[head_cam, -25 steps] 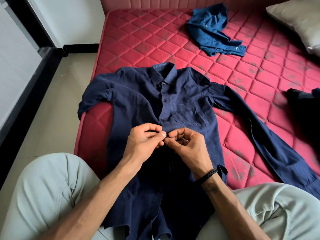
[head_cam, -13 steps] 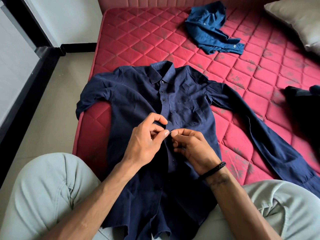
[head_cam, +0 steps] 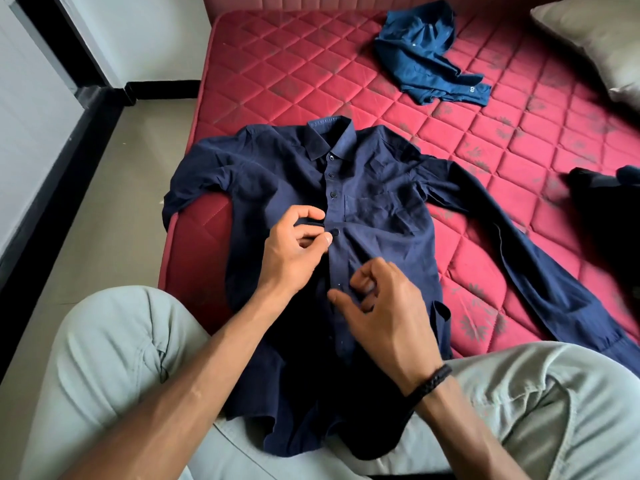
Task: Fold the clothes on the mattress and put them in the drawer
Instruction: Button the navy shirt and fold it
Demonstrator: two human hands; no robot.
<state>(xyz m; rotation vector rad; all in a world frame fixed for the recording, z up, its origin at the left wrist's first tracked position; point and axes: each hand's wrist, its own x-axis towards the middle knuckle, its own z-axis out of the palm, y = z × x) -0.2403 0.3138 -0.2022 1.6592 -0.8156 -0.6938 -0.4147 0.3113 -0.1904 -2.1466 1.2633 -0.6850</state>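
Left hand [head_cam: 294,251] pinches the placket of the navy shirt [head_cam: 381,216] beside a button [head_cam: 335,232], thumb and fingers curled together. Right hand [head_cam: 384,306] hovers lower over the placket, fingers loosely curled, seemingly holding nothing. That shirt lies face up, spread on the mattress [head_cam: 277,81]. A blue shirt [head_cam: 422,57] lies crumpled farther back; a pillow [head_cam: 595,39] sits far right.

navy shirt [head_cam: 381,216] | flat, face-up (partly buttoned) | red mattress [head_cam: 311,81]
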